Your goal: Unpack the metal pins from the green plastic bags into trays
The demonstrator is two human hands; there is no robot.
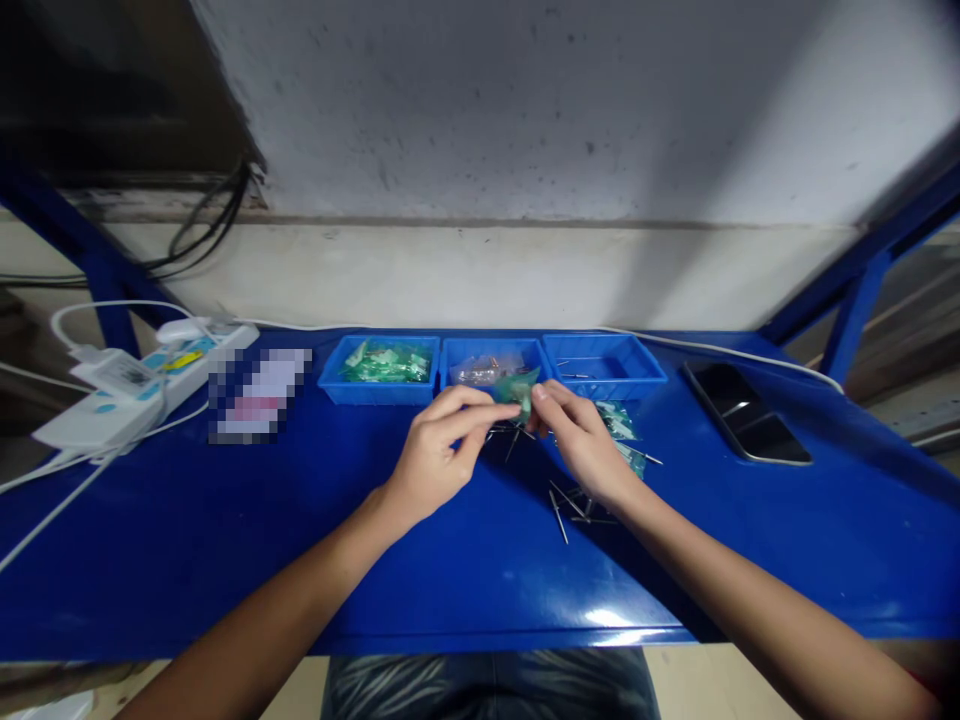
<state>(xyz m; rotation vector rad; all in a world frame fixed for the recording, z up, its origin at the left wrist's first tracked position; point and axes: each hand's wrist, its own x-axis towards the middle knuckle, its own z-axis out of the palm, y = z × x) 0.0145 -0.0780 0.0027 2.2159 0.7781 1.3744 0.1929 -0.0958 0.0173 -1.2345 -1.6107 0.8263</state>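
Between my two hands, a small green plastic bag (516,385) is held up in front of the middle blue bin. My left hand (442,450) pinches its lower left side, fingers pressed together. On the bag's right side, my right hand (574,430) grips it between thumb and fingers. Whatever the bag contains is too blurred to make out. Thin metal rods (559,515) lie loose on the table below my right hand, and a few more show under the bag. Other green bags (616,420) lie partly hidden behind my right hand.
Three blue bins stand along the back: the left bin (328,385) holds green bags, the middle bin (450,350) clear bags, the right bin (637,375) a few thin rods. A phone (746,412) lies right; a power strip (127,395) with cables sits left.
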